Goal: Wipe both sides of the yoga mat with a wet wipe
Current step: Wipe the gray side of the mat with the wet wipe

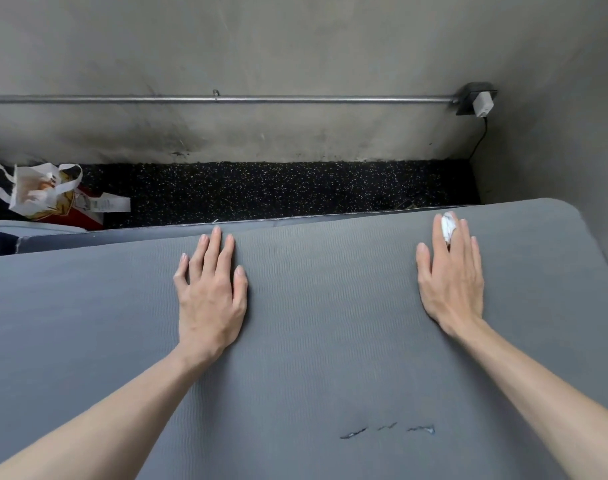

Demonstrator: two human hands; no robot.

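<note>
Yoga mat (313, 341): grey and ribbed, spread flat under both our hands; it fills the lower picture and runs out of view at the left, right and bottom edges.
Left hand (210, 296): we lay it flat on the mat, fingers straight and close together, fingertips near the mat's far edge, holding nothing.
Right hand (449, 282): flat on the mat near its rounded far right corner, fingers straight, with the wipe caught between two of them.
Wet wipe (447, 227): a small white crumpled wad; we see only the part that pokes up between the fingers.
Scuffs (387, 430): three short dark marks on the mat between our forearms; whether cuts or dirt, we cannot tell.
Second mat (122, 233): a darker strip showing just beyond the far edge, mostly covered.
Floor (261, 188): black, speckled.
Bag (36, 192): white plastic, at far left, contents unclear.
Wall (295, 46): bare concrete with a metal pipe (226, 98) and a white charger (482, 103) plugged in.
</note>
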